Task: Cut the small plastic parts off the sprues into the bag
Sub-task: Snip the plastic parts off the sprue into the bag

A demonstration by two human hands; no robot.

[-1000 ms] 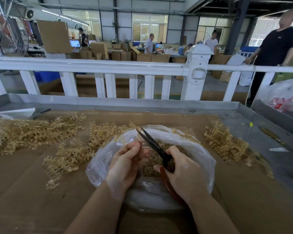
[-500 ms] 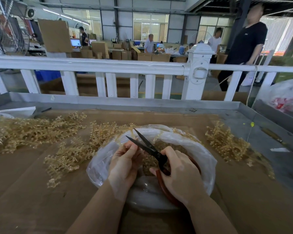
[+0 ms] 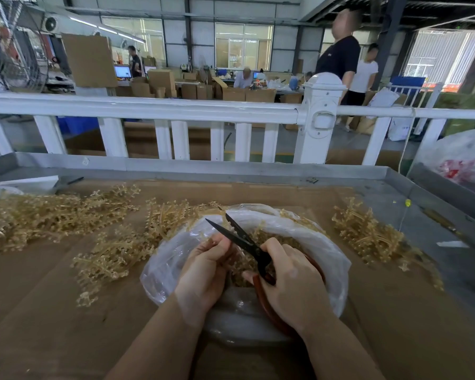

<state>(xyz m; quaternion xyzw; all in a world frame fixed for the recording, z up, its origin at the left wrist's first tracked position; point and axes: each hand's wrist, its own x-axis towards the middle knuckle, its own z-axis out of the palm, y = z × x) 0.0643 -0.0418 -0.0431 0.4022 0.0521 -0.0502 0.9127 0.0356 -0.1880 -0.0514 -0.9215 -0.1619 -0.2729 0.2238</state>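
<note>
Two hands over one bag. My right hand point(image 3: 294, 281) grips one pair of scissors point(image 3: 247, 244) by the red handles, blades apart, tips pointing to 11 o'clock above the bag mouth. My left hand point(image 3: 206, 270) is clenched around one sprue point(image 3: 254, 231); the grip hides most of it, only a pale branch shows past the blades at 1 o'clock of that hand.

One clear plastic bag point(image 3: 170, 259) sits at centre of the counter point(image 3: 39, 311), mouth rolled wide, with a heap of cut parts point(image 3: 242, 266) inside (too many and too small to count). Both hands rest inside its rim.

Sprue piles on the brown cardboard: three that I can separate. One big pile point(image 3: 47, 215) at 10 o'clock of the bag, one nearer pile point(image 3: 115, 253) at 9 o'clock touching the bag edge, one pile point(image 3: 368, 237) at 3 o'clock just beside the bag. Individual sprues in them can't be counted.

One white railing point(image 3: 159, 108) runs along the far edge at 12 o'clock. Behind it, two people point(image 3: 343, 58) stand at 1 o'clock.
</note>
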